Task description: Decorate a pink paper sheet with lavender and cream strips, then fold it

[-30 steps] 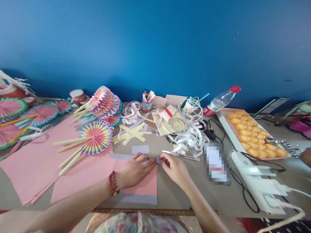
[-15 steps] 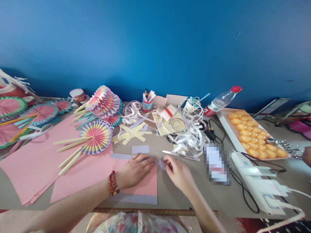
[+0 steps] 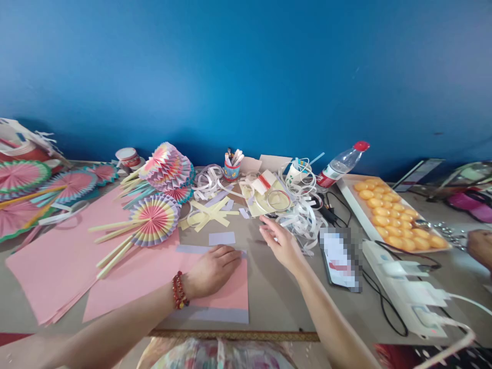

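Observation:
My left hand [image 3: 216,270], with red beads at its wrist, lies palm down on the pink sheet [image 3: 230,294]. Its fingers rest flat, slightly bent. Lilac bands [image 3: 223,314] run along the near and far edges of this sheet. Out over the table to the right, my right hand [image 3: 280,241] is open and holds nothing, its fingers pointing at the cut strips. A small lilac scrap [image 3: 244,213] lies just beyond its fingertips. Behind the left hand is a lilac paper rectangle [image 3: 222,238]. The cutter is mostly hidden behind the right hand.
Pleated paper fans [image 3: 156,220] and pink sheets [image 3: 57,266] spread leftward. Curled white strips [image 3: 303,220], a pen cup [image 3: 231,170] and a bottle [image 3: 342,166] stand behind. Rightward are a phone [image 3: 340,261], a power strip [image 3: 403,287], an orange-filled tray [image 3: 388,210] and another person's hand [image 3: 479,246].
My right hand has moved away from the sheet's edge, forward and right, and let go of the small lilac scrap, now farther back. My left hand's fingers have drawn in a little.

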### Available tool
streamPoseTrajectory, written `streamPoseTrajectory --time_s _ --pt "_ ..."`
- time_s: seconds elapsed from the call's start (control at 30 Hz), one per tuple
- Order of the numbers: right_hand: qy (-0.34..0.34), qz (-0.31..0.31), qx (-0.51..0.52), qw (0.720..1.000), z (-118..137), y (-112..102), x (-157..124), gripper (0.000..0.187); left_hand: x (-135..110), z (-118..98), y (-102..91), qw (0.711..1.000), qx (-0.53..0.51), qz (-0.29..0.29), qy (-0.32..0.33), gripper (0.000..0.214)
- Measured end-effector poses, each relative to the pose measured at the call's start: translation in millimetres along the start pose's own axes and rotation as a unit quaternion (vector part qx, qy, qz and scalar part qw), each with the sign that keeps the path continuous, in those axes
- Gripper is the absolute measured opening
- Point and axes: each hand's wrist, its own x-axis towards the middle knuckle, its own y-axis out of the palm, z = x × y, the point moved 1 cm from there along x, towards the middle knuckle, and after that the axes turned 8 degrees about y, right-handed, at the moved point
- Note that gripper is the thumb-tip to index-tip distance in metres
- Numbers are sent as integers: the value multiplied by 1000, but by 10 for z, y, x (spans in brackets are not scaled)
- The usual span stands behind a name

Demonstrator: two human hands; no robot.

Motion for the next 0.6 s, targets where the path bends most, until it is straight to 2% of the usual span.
streamPoseTrajectory --time_s 0.1,0.17,0.23,0.37,0.5,0.6 --pt "-66 -15 -48 997 50 95 -25 31 -27 27 -69 986 -122 -86 -73 31" --pt "-117 6 -78 990 90 170 -161 26 -44 57 -122 959 -193 -152 -143 28" --pt "-151 45 -110 981 123 250 -328 26 -49 85 -177 938 -223 -187 -186 25" --pt "-170 79 -180 966 149 361 -561 28 -18 122 -353 935 -236 -163 -207 26" --pt "-182 79 -241 950 114 400 -622 32 -55 150 -634 932 -254 -111 -232 30" --pt "-193 66 -263 943 40 393 -629 34 -232 110 -768 963 -169 -35 -208 31"
